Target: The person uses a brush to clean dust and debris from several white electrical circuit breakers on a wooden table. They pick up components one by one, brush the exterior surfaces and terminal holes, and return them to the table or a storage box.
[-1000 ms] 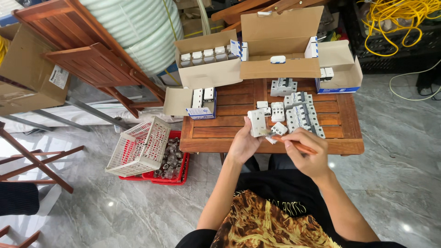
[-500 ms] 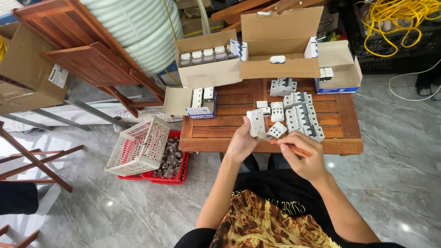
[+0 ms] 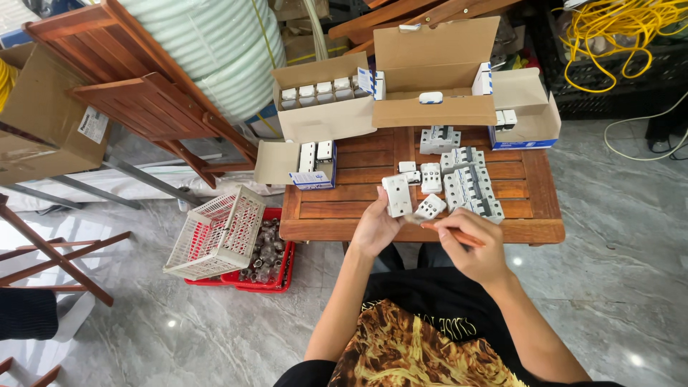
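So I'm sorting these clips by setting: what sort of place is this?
Probably a storeroom or small workshop used for hand assembly. Open cardboard boxes of white electrical parts crowd a low wooden table, with coiled yellow cable and a red crate on the floor.

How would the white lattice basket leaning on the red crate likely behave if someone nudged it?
The white lattice basket looks like thin openwork plastic, so probably light and slightly flexible. It rests tilted against the red crate, so a nudge would likely tip or slide it across the glossy floor.
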